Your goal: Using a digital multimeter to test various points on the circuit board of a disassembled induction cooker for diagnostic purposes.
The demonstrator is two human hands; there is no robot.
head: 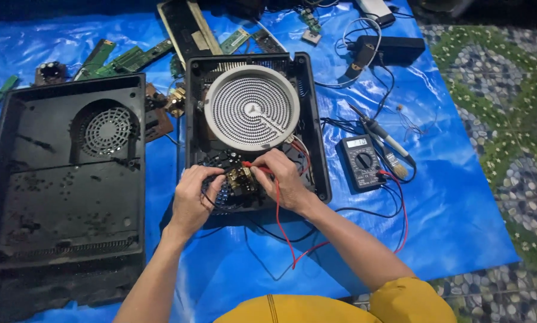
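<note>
Blue plastic tarp [232, 269] spread over a pebble-pattern floor, bench for the day. Opened-up cooktop housing [316, 149] in the middle, round white coil heating element [252, 107] sitting in its far half, circuit board [235, 179] with the brassy parts in the near half.

Right hand [286, 179] pinching the red probe [258, 168], tip down on the board just left of the fingers. Left hand [194, 197] curled against the board's left side, fingers pressed in by the black lead; can't tell for sure whether actually gripping a probe or just bracing. Multimeter [361, 161] off to the right of the housing, red and black leads looping near toward the body. Soldering iron [382, 134] and a small brush [395, 166] lying just beyond the meter. Empty bottom cover [65, 173] with the fan grille on the left, loose green boards [131, 58] scattered far left.

Stuff that could bite, judging from this:
- probe tip slipping between tight components and bridging two pads, bad reading or worse
- bare fingertips that close to the contacts, nasty if a capacitor holds charge
- red lead draped across the forearm, one elbow move and the meter gets dragged or the probe yanked off
- iron resting on plastic tarp, melt hazard if hot
</note>
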